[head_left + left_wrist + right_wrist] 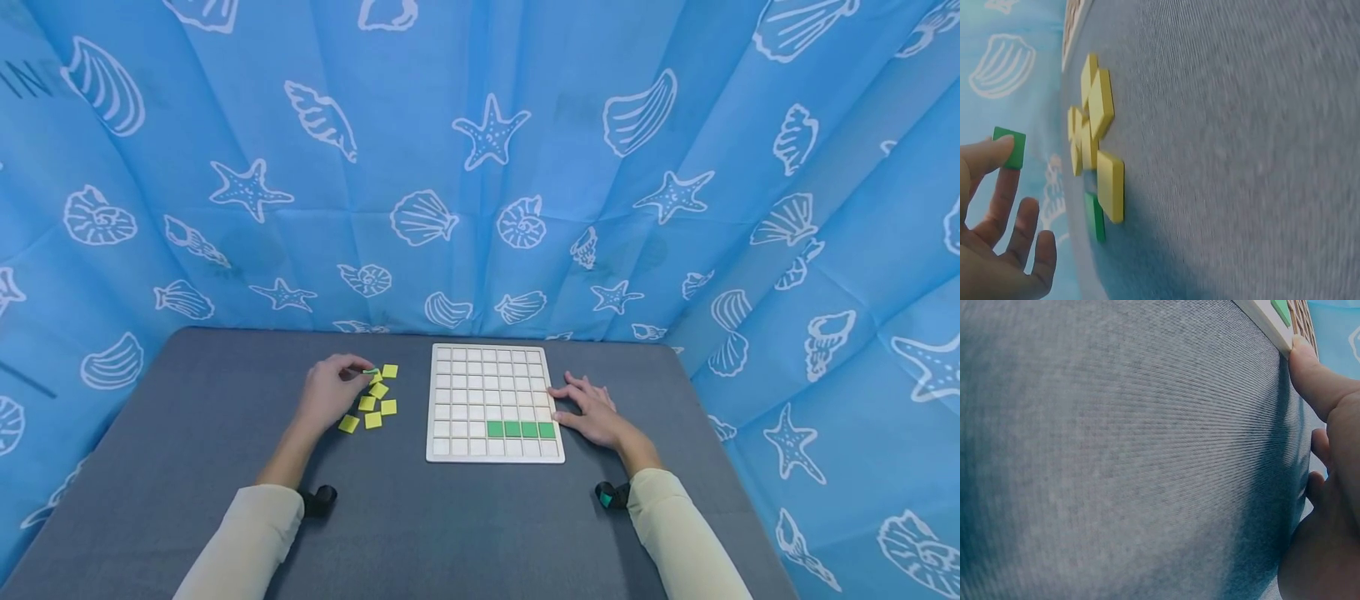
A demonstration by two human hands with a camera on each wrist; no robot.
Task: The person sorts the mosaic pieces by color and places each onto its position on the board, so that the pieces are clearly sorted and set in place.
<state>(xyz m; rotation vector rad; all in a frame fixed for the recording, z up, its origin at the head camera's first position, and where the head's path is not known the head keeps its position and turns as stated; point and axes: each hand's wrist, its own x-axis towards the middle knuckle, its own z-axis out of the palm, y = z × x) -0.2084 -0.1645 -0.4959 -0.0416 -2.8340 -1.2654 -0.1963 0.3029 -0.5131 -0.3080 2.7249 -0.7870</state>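
Observation:
My left hand [330,393] pinches a small green square tile [1017,153] between thumb and index finger, raised above the table; its other fingers are loosely bent. Close by lie several yellow tiles [372,421]. Another green tile [1095,219] rests on the cloth beside them in the left wrist view; the hand hides it in the head view. A white gridded board [431,400] lies in the middle, with a row of several green tiles [512,429] in its second row from the front. At the board's right edge my right hand [592,417] touches the rim with its thumb and a finger.
A grey cloth [465,533] covers the table. Blue curtains [487,275] with white shell and starfish prints hang behind it and along the sides. Each wrist wears a black camera band [321,502].

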